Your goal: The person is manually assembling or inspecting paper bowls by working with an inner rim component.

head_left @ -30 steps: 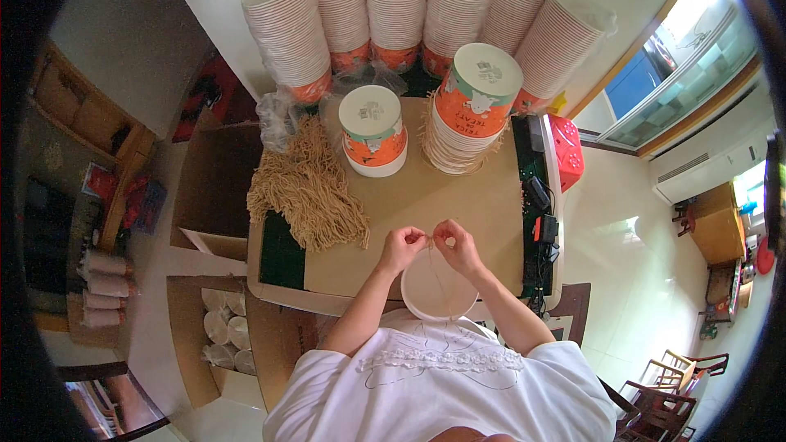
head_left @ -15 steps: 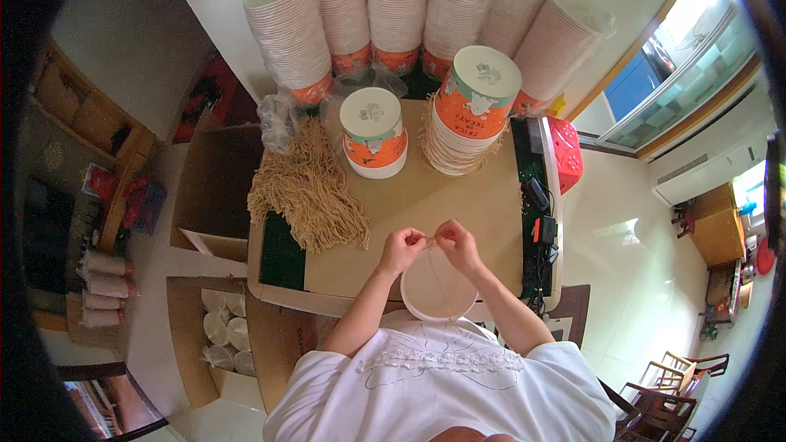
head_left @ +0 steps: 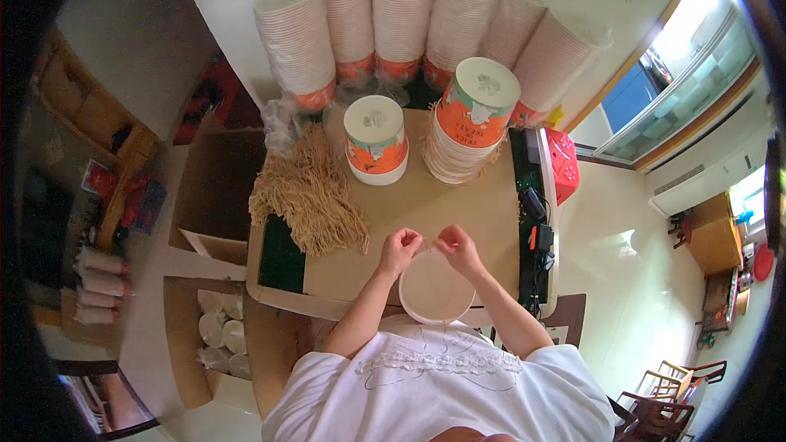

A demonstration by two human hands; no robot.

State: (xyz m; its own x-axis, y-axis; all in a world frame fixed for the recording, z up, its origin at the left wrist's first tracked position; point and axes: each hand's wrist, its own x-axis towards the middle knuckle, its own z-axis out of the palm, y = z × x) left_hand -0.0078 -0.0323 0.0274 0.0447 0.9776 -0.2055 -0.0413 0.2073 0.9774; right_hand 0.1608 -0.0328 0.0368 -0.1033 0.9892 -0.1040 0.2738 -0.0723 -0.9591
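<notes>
Change: hardly any since the earlier frame; both hands keep to the same spot over the bowl, the right one drawn a touch nearer the left.
Left hand point(head_left: 399, 247): fingers pinched shut at the far rim of the paper bowl point(head_left: 435, 289), on something too small to make out (a thin strand or tab, perhaps).
Right hand point(head_left: 458, 247): fingers likewise pinched, just beside the left, over the same stretch of rim; what they grip cannot be told.
Bowl's place: at the near edge of the table point(head_left: 458, 205), partly overhanging it toward the person's white shirt.
Bowl's look: round, pale, shallow, seemingly empty, with a thin rolled rim.
Risk: a tug at the rim could tip the bowl off the near edge, since it overhangs.
Risk: the light paper wall could buckle or tear under a hard pinch.
Nearby: heap of tan strands point(head_left: 311, 192) to the left, two printed orange bowl stacks point(head_left: 377, 141) behind, well apart from the hands.
</notes>
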